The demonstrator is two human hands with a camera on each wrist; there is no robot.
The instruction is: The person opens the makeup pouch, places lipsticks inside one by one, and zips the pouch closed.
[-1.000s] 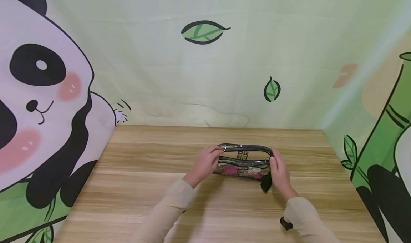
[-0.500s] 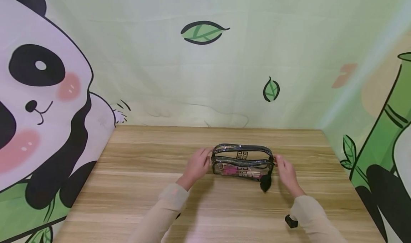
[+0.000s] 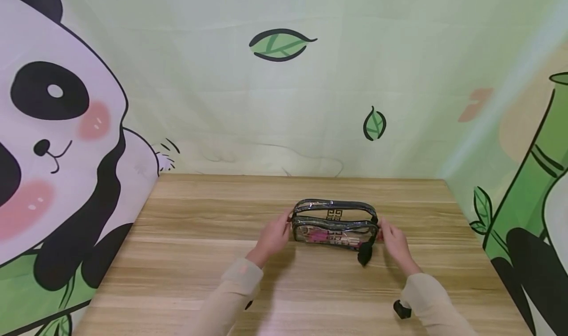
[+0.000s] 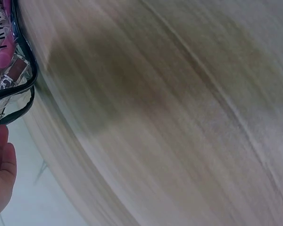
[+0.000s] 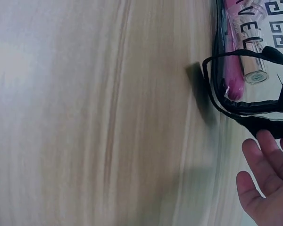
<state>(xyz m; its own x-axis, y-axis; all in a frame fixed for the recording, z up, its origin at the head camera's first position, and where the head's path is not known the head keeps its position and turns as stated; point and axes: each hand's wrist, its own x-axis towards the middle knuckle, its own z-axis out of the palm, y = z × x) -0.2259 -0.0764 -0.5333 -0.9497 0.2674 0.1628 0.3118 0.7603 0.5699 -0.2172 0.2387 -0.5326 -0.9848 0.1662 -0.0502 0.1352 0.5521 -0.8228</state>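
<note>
A clear cosmetic bag (image 3: 335, 225) with black trim stands on the wooden table. Through its plastic show pink items (image 5: 234, 77) and a pale tube (image 5: 253, 66); a dark-capped tube (image 4: 16, 70) lies at the other end. Lettering and a square pattern mark the plastic. My left hand (image 3: 272, 235) touches the bag's left end with its fingertips. At the right end, my right hand (image 3: 397, 240) has its fingers spread, their tips against the black edging (image 5: 269, 127). A black strap (image 3: 365, 253) hangs at the front right corner.
The wooden table (image 3: 191, 257) reaches back to a pale green cloth backdrop (image 3: 213, 79) with panda and leaf drawings. A small black object (image 3: 402, 309) shows beside the right cuff.
Both hands have drawn apart, from holding the bag's upper ends to touching its sides with the fingertips. The bag itself stays nearly in place; its strap has swung slightly left.
</note>
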